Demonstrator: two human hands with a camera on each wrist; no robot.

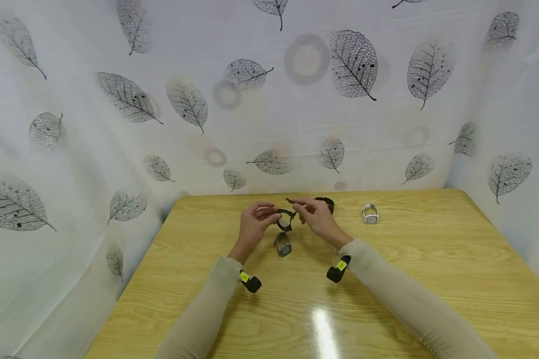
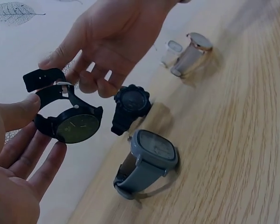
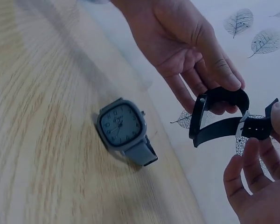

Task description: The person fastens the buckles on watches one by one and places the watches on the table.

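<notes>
My left hand [image 1: 255,225] grips a black wristwatch [image 2: 79,129] by its strap beside the case, thumb on one side and fingers on the other. The watch hangs in the air, its strap looped through a silver buckle [image 3: 242,122]. At the strap's free end [image 3: 271,108], my right hand [image 1: 316,217] pinches with thumb and fingers. The dark round dial faces the left wrist view and is seen edge-on from the right wrist view. Just below the hands, a grey square-cased watch [image 3: 122,124] stands on the table with its strap closed in a loop.
Another black watch [image 2: 132,103], chunky, sits behind my right hand at the table's [image 1: 422,259] back. Farther right stands a white watch [image 1: 370,214]. A watch with a rose-gold case [image 2: 199,41] is mostly hidden by my right wrist in the head view. A leaf-patterned curtain [image 1: 269,114] surrounds the table.
</notes>
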